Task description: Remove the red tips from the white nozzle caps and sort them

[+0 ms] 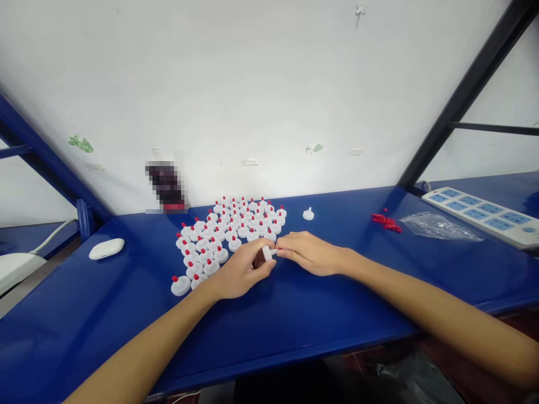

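Note:
My left hand (246, 268) is closed around a white nozzle cap (268, 253), holding it on its side with the spout towards the right. At the spout's end, my right hand (309, 252) has its fingertips pinched together; whatever sits between them is hidden. Beyond and left of my left hand stand several white nozzle caps (234, 243), upright in a tight group, each with a small red tip. One white nozzle cap without a red tip (309, 214) rests alone behind my right hand. A small pile of red tips (386, 223) lies farther right.
A clear plastic bag (438, 225) lies beside the red pile, and a long power strip (484, 216) is at the far right. On the left of the blue table (337, 314) is a white oval case (106, 249). A pixelated object (167, 185) leans against the wall.

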Available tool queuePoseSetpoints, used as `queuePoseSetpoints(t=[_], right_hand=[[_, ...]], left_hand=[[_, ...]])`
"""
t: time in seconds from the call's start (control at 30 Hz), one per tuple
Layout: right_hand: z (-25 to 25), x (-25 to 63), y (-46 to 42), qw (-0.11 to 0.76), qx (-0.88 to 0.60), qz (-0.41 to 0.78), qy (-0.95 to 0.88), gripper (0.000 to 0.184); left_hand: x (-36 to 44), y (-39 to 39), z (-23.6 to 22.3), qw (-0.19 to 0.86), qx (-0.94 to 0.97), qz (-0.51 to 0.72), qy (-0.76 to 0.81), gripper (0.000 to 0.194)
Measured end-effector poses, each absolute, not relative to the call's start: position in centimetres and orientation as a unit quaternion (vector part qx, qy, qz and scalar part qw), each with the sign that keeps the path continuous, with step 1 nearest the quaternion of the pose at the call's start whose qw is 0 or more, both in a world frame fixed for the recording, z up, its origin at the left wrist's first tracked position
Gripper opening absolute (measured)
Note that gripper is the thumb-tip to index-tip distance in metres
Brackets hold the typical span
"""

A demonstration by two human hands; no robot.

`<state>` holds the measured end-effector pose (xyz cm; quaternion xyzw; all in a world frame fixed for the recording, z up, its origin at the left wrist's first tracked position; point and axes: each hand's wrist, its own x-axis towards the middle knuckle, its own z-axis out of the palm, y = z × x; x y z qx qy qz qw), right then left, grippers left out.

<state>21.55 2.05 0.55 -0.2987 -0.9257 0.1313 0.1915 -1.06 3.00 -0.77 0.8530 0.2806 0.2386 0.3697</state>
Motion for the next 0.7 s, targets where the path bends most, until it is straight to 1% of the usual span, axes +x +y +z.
queuePoseSetpoints(t=[0.03,0.1,0.17,0.3,0.4,0.5,0.57,0.63,0.7], right_hand=[[0.6,21.6,2.1,0.189,-0.301,0.14,-0.924,0.034],[0.6,21.7,2.2,0.188,-0.307,0.149,-0.921,0.035],[0.6,21.7,2.3,0.193,-0.313,0.145,-0.919,0.036],[0.3,21.5,2.6,0.216,-0.321,0.138,-0.912,0.035],[0.0,21.1,2.6,0.239,-0.326,0.148,-0.902,0.035],[-0.2,20.7,2.5,0.273,-0.334,0.166,-0.887,0.038],[-0.2,20.6,2.4,0.286,-0.334,0.179,-0.88,0.039],[-0.2,20.7,2.4,0.283,-0.331,0.174,-0.883,0.037],[-0.1,20.8,2.3,0.265,-0.327,0.133,-0.898,0.035]], left_hand=[[-1.0,2.9,-0.9,0.338,0.863,0.246,0.285,0.02],[-0.9,2.8,-1.2,0.29,0.875,0.258,0.29,0.026],[-0.8,2.7,-1.5,0.253,0.881,0.274,0.293,0.029],[-0.5,2.9,-2.4,0.167,0.892,0.307,0.289,0.031],[-0.4,3.2,-3.0,0.116,0.883,0.355,0.284,0.032],[-0.4,3.3,-3.2,0.081,0.872,0.389,0.285,0.034],[-0.4,3.2,-3.1,0.069,0.872,0.391,0.285,0.036],[-0.5,3.0,-3.0,0.063,0.878,0.383,0.282,0.038],[-0.5,2.8,-2.8,0.06,0.883,0.373,0.277,0.039]])
